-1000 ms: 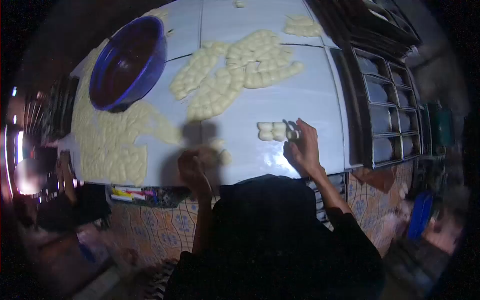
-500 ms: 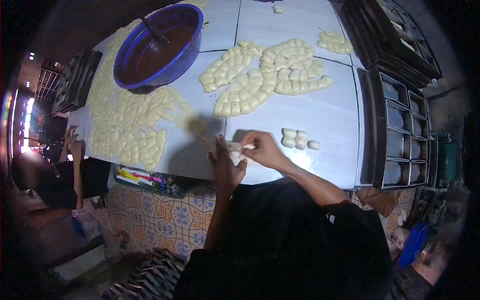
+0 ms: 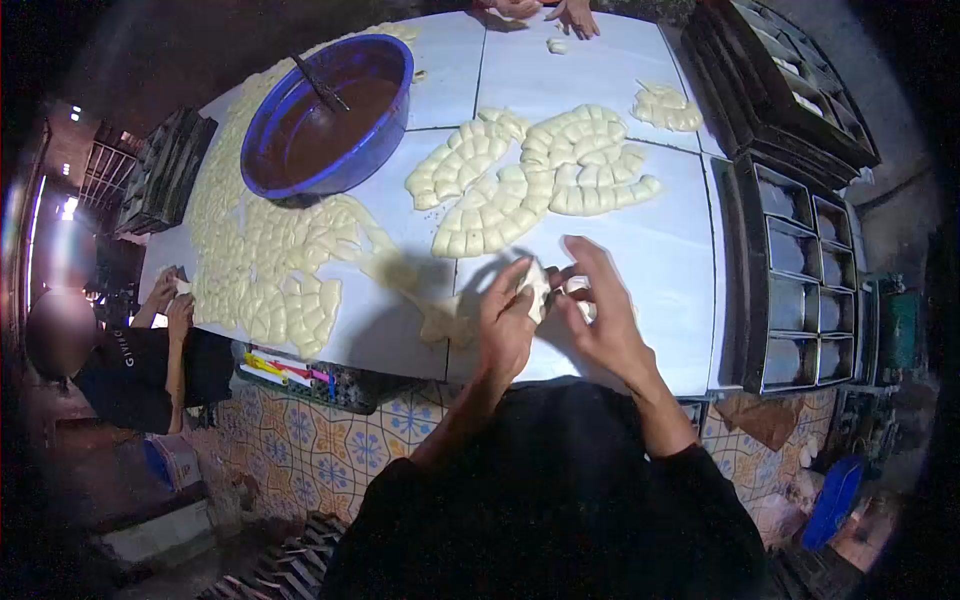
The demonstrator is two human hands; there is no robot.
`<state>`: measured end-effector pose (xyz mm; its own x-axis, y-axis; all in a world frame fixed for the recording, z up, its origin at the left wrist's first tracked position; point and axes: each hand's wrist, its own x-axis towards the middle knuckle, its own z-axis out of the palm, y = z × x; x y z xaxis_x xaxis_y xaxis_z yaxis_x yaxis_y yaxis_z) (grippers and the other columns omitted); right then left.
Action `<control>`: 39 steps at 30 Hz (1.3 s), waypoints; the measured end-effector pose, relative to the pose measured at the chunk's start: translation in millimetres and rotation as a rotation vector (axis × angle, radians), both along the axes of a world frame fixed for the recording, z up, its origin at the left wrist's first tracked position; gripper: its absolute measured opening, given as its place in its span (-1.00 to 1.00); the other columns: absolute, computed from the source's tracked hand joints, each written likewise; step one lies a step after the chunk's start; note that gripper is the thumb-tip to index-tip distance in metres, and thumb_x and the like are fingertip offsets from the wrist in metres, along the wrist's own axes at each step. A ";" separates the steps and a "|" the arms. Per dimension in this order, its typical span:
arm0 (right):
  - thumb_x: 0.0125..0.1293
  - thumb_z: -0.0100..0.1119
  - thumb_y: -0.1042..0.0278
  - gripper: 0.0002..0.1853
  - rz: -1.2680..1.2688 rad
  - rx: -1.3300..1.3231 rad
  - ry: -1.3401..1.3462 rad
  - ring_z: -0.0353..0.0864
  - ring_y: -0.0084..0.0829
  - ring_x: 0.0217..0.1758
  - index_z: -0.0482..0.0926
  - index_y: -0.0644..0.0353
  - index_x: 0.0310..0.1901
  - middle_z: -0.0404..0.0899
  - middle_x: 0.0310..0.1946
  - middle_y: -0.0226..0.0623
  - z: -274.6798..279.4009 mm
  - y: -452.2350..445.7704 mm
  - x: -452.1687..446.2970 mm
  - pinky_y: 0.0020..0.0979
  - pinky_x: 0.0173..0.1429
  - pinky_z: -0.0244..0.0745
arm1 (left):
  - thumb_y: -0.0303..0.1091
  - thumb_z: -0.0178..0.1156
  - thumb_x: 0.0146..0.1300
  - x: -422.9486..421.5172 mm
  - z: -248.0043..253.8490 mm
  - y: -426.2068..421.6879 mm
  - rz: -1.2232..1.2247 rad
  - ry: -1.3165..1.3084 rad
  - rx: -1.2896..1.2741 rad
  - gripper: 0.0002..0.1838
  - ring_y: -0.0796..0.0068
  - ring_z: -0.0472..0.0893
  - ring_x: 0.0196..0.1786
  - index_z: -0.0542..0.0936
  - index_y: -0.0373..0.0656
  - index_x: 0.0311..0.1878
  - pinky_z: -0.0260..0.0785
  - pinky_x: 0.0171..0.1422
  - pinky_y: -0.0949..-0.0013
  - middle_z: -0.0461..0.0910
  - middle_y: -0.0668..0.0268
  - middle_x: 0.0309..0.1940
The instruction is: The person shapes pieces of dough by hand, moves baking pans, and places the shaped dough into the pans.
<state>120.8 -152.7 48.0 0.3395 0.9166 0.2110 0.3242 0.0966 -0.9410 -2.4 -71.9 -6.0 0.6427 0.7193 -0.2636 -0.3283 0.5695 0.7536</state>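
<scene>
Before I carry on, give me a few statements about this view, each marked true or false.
1. The left hand holds an irregular piece of pale dough. True.
2. A long dark stick leans inside the round purple-blue basin. True.
3. The basin stands on the patterned floor. False: it stands on the white tiled tabletop.
4. The right hand grips the stick. False: it is near the left hand, well away from the stick.
5. The dark metal tray with rectangular compartments lies left of both hands. False: it is to their right.
6. Another person's hands are at the tabletop's far edge, near a small pale dough lump. True.
</scene>
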 end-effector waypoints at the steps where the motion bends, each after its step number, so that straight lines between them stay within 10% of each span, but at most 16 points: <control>1: 0.13 0.16 0.64 -0.35 -0.069 -0.010 -0.040 0.47 -0.15 0.08 0.29 0.11 0.29 0.21 0.25 -0.09 3.2 -0.1 2.4 -0.28 0.05 0.51 | -0.63 -0.11 0.33 -1.1 2.4 0.2 0.030 -0.074 -0.083 -0.45 0.39 0.53 0.03 0.18 -0.15 0.39 0.41 0.03 0.38 0.47 0.11 0.07; 6: 0.15 0.24 0.51 -0.66 0.019 -0.087 0.018 0.47 -0.28 0.08 0.56 0.21 0.01 0.39 0.07 -0.16 -41.5 8.7 -8.6 -0.34 0.04 0.44 | -0.62 -0.07 0.31 -8.8 15.6 1.7 -0.045 -0.165 -0.132 -0.31 0.44 0.46 0.09 -0.04 -0.08 0.46 0.26 0.24 0.42 0.47 0.16 0.06; 9: 0.22 0.19 0.49 -0.72 -0.025 -0.120 0.136 0.48 -0.35 0.04 0.58 0.25 -0.01 0.39 0.05 -0.18 -26.2 18.3 -10.4 -0.38 0.03 0.42 | -0.51 0.14 0.30 -15.5 7.9 9.3 -0.004 0.274 0.607 -0.56 0.54 0.53 -0.04 0.40 -0.20 0.26 0.36 0.05 0.50 0.56 0.19 -0.02; 14: 0.34 0.13 0.19 -0.70 -0.028 -0.232 0.197 0.38 -0.34 0.14 0.63 0.20 -0.03 0.31 0.20 -0.18 -31.5 37.7 -11.8 -0.33 0.14 0.37 | -0.47 0.26 0.23 -23.3 -4.1 0.4 0.157 0.500 0.477 -0.85 0.58 0.59 -0.24 0.63 -0.31 -0.17 0.39 -0.15 0.53 0.65 0.24 -0.25; 17: 0.32 0.12 0.00 -0.60 0.182 0.140 0.014 0.24 -0.24 0.28 0.64 0.14 -0.02 0.28 0.26 -0.19 -35.7 53.8 -5.6 -0.19 0.34 0.17 | -0.50 0.27 0.19 -27.6 18.9 8.8 -0.001 0.546 0.386 -0.89 0.57 0.60 -0.19 0.64 -0.31 -0.23 0.41 -0.12 0.51 0.64 0.25 -0.24; 19: 0.26 0.04 -0.30 -0.36 0.361 0.097 0.290 0.18 -0.16 0.39 0.59 0.17 0.03 0.23 0.30 -0.08 -49.4 58.0 -18.0 -0.18 0.39 0.09 | -0.11 0.26 0.22 -23.7 -13.8 14.7 0.026 -0.192 -0.112 -0.49 0.42 0.56 0.00 0.50 -0.41 0.00 0.36 0.12 0.38 0.57 0.17 -0.01; 22: 0.19 0.23 -0.07 -0.35 0.355 0.023 0.443 0.06 -0.21 0.46 0.40 0.14 0.23 0.22 0.34 -0.16 -60.6 70.8 -9.0 -0.17 0.47 -0.03 | 0.31 0.14 0.14 -14.3 -14.7 14.9 0.124 -0.335 -0.486 -0.13 0.29 0.50 0.12 0.40 -0.44 0.13 0.28 0.26 0.32 0.48 0.12 0.11; 25: 0.06 0.20 -0.36 0.04 0.457 -0.031 0.723 0.19 -0.21 0.39 -0.02 0.09 0.42 0.07 0.40 -0.12 -96.0 80.2 0.4 -0.18 0.34 0.17 | 0.62 -0.05 -0.04 -3.3 31.8 68.2 -0.131 -0.619 -0.316 0.15 0.23 0.48 0.13 0.36 -0.43 0.18 0.25 0.30 0.23 0.49 0.06 0.10; 26: 0.01 0.18 -0.49 0.19 0.493 -0.065 0.775 0.24 -0.20 0.35 -0.18 0.06 0.48 0.01 0.42 -0.10 -109.2 82.7 4.0 -0.18 0.27 0.27 | 0.74 0.05 -0.40 -2.6 21.2 101.5 -0.116 -0.775 -0.401 0.49 -0.08 0.36 0.22 0.02 -0.38 0.41 0.13 0.38 -0.02 0.20 -0.09 0.32; 29: -0.06 0.15 -0.57 0.26 0.444 0.027 0.821 0.30 -0.17 0.26 -0.35 -0.13 0.49 -0.12 0.47 -0.14 -77.1 99.9 2.3 -0.18 0.10 0.38 | 0.43 -0.28 0.28 -5.9 41.1 248.3 0.056 -0.176 0.390 -0.06 0.28 0.59 -0.06 0.43 -0.43 0.15 0.37 0.15 0.26 0.61 0.00 -0.17; 31: 0.03 0.17 -0.48 0.20 0.357 0.013 0.752 0.28 -0.21 0.28 -0.33 -0.12 0.49 -0.09 0.47 -0.16 -82.3 104.8 9.3 -0.23 0.10 0.40 | 0.39 -0.31 0.33 -8.5 58.8 340.8 0.285 0.730 0.891 -0.10 0.22 0.58 -0.06 0.41 -0.41 0.15 0.34 0.13 0.29 0.60 -0.02 -0.18; 33: 0.10 0.20 -0.37 0.13 0.343 0.019 0.753 0.25 -0.25 0.30 -0.27 -0.07 0.49 -0.04 0.44 -0.17 -90.8 105.4 12.7 -0.28 0.11 0.41 | 0.35 -0.31 0.34 -1.5 28.9 410.6 0.256 1.181 0.752 -0.15 0.22 0.56 -0.14 0.46 -0.40 0.08 0.32 0.08 0.22 0.59 0.01 -0.26; 34: 0.10 0.21 -0.36 0.12 0.334 0.019 0.767 0.26 -0.26 0.29 -0.26 -0.06 0.49 -0.03 0.44 -0.17 -101.7 108.5 12.5 -0.29 0.11 0.41 | 0.42 -0.33 0.29 -8.7 -28.2 464.7 0.288 1.075 1.233 -0.10 0.08 0.55 -0.10 0.49 -0.39 0.02 0.28 0.13 0.13 0.58 -0.03 -0.30; 36: 0.15 0.25 -0.22 0.06 0.316 0.030 0.792 0.28 -0.30 0.26 -0.21 -0.01 0.49 0.00 0.43 -0.17 -111.9 108.9 12.9 -0.32 0.10 0.42 | 0.41 -0.34 0.30 -1.6 27.6 422.4 -0.090 1.204 0.626 -0.13 0.07 0.57 -0.04 0.59 -0.32 -0.16 0.28 0.17 0.11 0.59 0.01 -0.34; 39: 0.23 0.24 -0.02 -0.04 0.279 0.042 0.814 0.30 -0.34 0.23 -0.15 0.02 0.48 0.07 0.40 -0.19 -113.3 107.8 15.1 -0.37 0.08 0.43 | 0.39 -0.36 0.33 10.3 21.7 421.5 0.068 1.325 0.729 -0.15 0.19 0.56 -0.22 0.62 -0.27 -0.27 0.36 -0.02 0.13 0.57 0.14 -0.44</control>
